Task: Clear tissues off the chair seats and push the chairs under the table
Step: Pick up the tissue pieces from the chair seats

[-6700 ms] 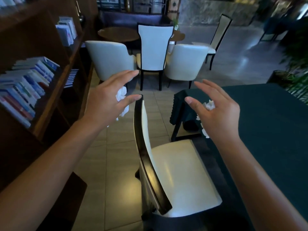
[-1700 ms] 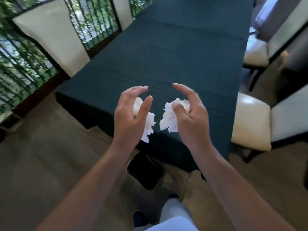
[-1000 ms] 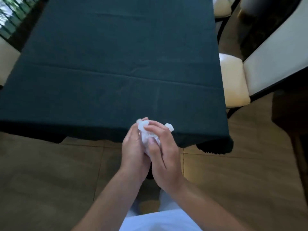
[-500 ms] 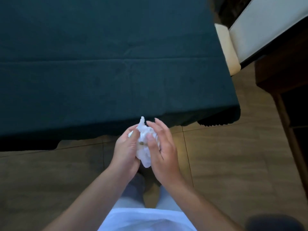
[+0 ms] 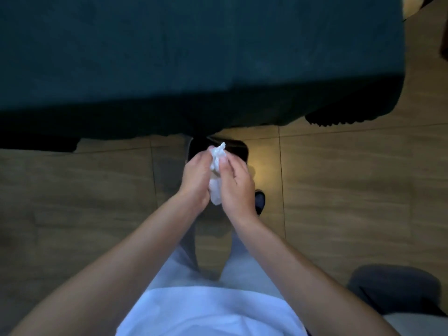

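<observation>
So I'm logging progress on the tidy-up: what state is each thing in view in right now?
tissue wad: crumpled, pressed between both hands, above the dark bin
left hand: curled round the wad
right hand: curled round the wad from the other side
dark bin: on the floor at the table's edge, mostly hidden by the hands; contents cannot be told
table: covered by a dark green cloth
chair: only a corner in view

Left hand [image 5: 195, 177] and right hand [image 5: 234, 184] pressing crumpled white tissues [image 5: 216, 170] together, above dark bin [image 5: 238, 151], beside green-clothed table [image 5: 194, 57]
</observation>
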`<state>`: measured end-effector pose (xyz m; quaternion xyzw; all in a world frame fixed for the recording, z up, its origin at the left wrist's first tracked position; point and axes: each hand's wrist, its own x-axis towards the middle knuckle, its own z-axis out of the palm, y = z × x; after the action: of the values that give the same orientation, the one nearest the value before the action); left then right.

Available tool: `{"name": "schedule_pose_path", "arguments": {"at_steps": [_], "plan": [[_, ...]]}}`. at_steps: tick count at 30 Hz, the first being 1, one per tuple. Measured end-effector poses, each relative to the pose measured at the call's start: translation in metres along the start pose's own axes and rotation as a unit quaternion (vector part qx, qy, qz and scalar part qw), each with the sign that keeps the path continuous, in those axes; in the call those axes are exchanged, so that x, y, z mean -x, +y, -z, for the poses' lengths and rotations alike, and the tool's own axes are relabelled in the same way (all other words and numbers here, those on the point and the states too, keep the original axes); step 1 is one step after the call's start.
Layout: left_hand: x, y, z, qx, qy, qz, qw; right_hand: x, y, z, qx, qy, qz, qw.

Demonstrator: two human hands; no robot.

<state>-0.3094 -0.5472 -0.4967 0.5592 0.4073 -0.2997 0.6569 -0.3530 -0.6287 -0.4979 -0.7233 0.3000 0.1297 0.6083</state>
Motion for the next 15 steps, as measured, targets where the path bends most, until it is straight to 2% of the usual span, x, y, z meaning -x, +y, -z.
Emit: {"name": "schedule_pose_path", "arguments": {"at_steps": [3,9,12,15], "plan": [[-0.037,-0.023,-0.002,-0.02,0.007,0.01,1.0,-0.026,0.033,-0.005,-0.025,0.006,-0.048,0.999],[-0.136,-0.076,0.021,-0.177,-0.008,0.063,0.982,-0.088,0.092,-0.026,-0.027,0.042,-0.169,0.984],[-0.181,-0.087,0.039,-0.229,0.005,0.082,0.97,-0.106,0.122,-0.053,0.002,0.053,-0.192,0.98],[-0.218,-0.081,0.046,-0.232,0.006,0.085,0.969,-0.123,0.15,-0.079,-0.007,0.102,-0.204,0.974]]}}
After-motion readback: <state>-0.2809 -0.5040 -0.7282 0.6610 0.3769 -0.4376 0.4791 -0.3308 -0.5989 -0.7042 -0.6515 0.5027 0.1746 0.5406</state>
